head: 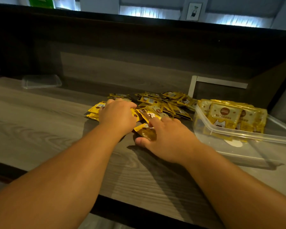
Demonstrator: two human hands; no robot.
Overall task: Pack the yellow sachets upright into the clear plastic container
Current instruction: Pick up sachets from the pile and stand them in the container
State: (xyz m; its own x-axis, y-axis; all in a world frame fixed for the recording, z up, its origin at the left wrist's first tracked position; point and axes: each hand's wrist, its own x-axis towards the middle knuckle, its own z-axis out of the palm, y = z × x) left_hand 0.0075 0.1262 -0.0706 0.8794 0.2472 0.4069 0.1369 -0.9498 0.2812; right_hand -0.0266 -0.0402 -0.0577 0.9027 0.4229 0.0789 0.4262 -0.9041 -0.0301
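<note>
The grey wood-grain tabletop point(40, 123) is filling most of the frame, matte and streaked. At the right edge the clear plastic container point(238, 146) is sitting on it, thin-walled, rectangular and glossy, with a row of packed sachets point(228, 116) standing upright along its far side while its near half is lying bare. In the middle of the frame the loose pile of yellow sachets point(168, 103) is sprawling flat, small crinkly foil squares overlapping one another. By my reckoning the gathering step is under way: both hands are working at the near edge of that heap. The left hand point(117, 116) is lying over several packets with fingers curled down; whether it is gripping any I cannot tell. The right hand point(168, 138) is pinching one sachet point(146, 132) between thumb and forefinger. Next it will likely need lifting, turning on edge and carrying right. In the upper left a clear lid point(41, 81) is lying flat.
</note>
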